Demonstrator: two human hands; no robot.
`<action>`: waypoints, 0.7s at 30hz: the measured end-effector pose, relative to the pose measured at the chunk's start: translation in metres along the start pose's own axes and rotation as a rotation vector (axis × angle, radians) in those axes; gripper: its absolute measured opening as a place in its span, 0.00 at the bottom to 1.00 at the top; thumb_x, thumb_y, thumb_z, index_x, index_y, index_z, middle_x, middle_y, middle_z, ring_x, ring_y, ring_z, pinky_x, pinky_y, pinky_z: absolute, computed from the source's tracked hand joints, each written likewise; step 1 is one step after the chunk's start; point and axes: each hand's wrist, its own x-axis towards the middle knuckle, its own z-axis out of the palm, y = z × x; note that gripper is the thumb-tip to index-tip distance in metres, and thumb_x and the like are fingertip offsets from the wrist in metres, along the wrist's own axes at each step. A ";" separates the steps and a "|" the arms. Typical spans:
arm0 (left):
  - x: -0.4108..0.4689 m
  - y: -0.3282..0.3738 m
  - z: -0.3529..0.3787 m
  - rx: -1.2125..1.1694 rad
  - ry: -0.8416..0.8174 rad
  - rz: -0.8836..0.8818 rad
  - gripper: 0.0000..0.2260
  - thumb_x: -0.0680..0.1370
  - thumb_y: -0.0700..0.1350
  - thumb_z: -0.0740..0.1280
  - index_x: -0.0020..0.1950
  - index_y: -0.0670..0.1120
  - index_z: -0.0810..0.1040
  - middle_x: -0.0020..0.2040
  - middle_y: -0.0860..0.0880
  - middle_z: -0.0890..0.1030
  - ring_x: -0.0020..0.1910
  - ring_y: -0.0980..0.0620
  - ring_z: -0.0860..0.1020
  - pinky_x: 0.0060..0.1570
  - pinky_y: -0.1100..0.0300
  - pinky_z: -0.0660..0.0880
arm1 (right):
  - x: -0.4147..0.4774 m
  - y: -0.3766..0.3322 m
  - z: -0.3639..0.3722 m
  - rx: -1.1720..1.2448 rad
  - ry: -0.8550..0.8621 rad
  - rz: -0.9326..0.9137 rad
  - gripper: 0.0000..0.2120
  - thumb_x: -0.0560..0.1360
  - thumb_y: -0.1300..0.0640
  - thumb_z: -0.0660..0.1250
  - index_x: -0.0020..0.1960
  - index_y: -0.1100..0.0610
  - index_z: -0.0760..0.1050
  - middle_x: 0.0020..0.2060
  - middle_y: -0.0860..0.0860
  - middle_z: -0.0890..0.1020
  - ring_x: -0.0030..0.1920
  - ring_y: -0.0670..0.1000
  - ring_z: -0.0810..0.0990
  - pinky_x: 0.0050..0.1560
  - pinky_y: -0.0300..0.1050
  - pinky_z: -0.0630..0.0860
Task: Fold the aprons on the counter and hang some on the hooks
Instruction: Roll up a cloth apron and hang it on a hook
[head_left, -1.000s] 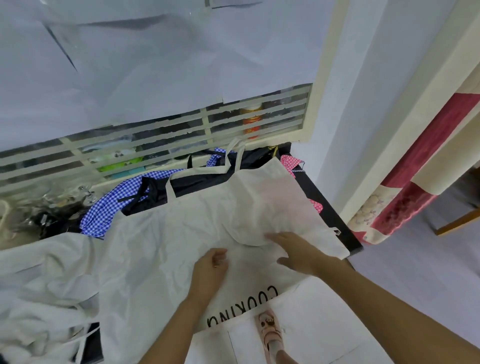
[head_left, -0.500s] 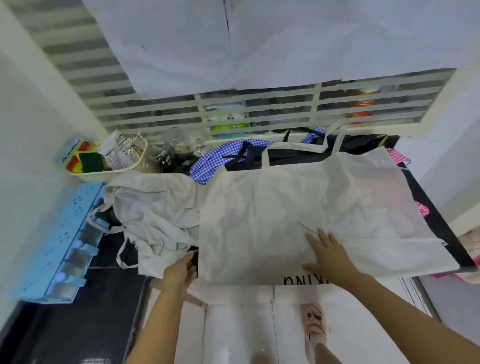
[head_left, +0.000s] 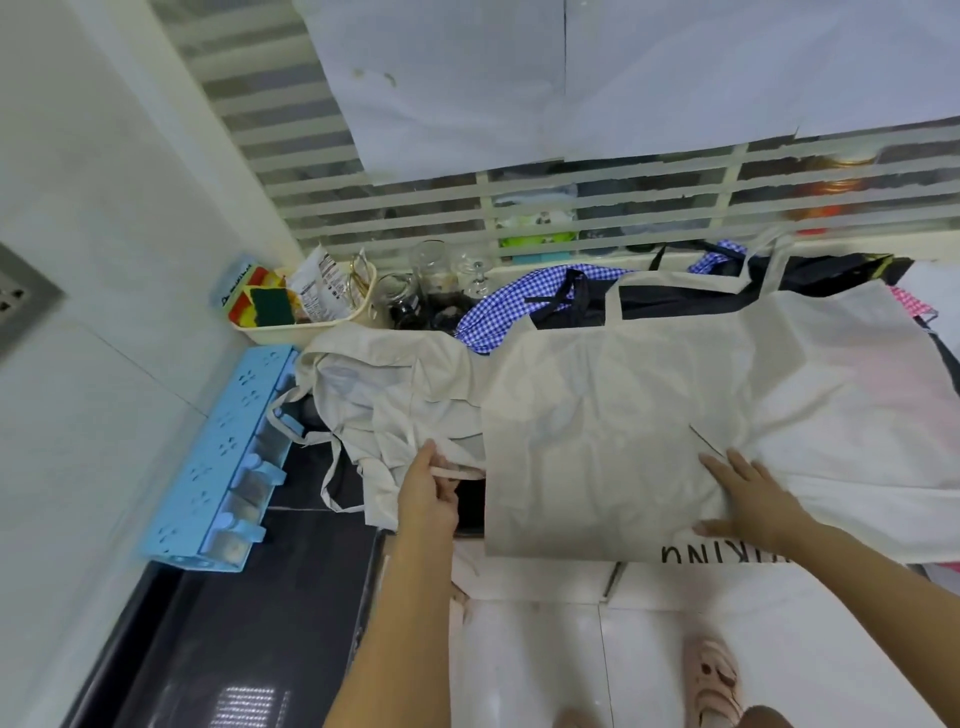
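**Head view: apron fold half done, loose strap in hand**

Hooks (head_left: 218, 457) on the left wall carried no apron. Just right of a crumpled apron (head_left: 384, 395), the left hand (head_left: 426, 499) pinched a loose strap (head_left: 460, 472) at the edge of the cream apron (head_left: 597, 441), which lay partly doubled over on the counter (head_left: 311, 483). The right hand (head_left: 748, 499) rested flat on it with fingers spread, pinning the cloth. Folding looked mid-way. The next move likely called for tucking the strap inside, then bringing the right side across without shifting the layers.
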 end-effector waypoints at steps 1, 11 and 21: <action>-0.004 0.011 0.002 -0.052 0.005 0.053 0.06 0.78 0.43 0.68 0.41 0.45 0.76 0.36 0.52 0.75 0.31 0.59 0.70 0.34 0.68 0.72 | 0.000 0.001 0.000 0.001 -0.002 -0.003 0.50 0.68 0.37 0.71 0.78 0.45 0.42 0.78 0.51 0.42 0.77 0.58 0.44 0.73 0.61 0.56; -0.063 0.051 0.101 0.731 -0.104 0.945 0.07 0.81 0.44 0.60 0.47 0.45 0.76 0.40 0.49 0.80 0.34 0.54 0.74 0.36 0.61 0.71 | 0.002 0.004 -0.002 0.002 -0.018 -0.047 0.49 0.70 0.40 0.70 0.78 0.46 0.41 0.78 0.53 0.43 0.77 0.59 0.45 0.74 0.57 0.56; -0.043 -0.147 0.107 1.836 -0.585 0.756 0.14 0.82 0.40 0.56 0.65 0.37 0.71 0.62 0.40 0.75 0.62 0.43 0.73 0.58 0.60 0.65 | -0.009 0.019 0.003 0.083 0.128 -0.136 0.45 0.76 0.39 0.62 0.78 0.60 0.40 0.78 0.52 0.45 0.78 0.52 0.46 0.76 0.46 0.48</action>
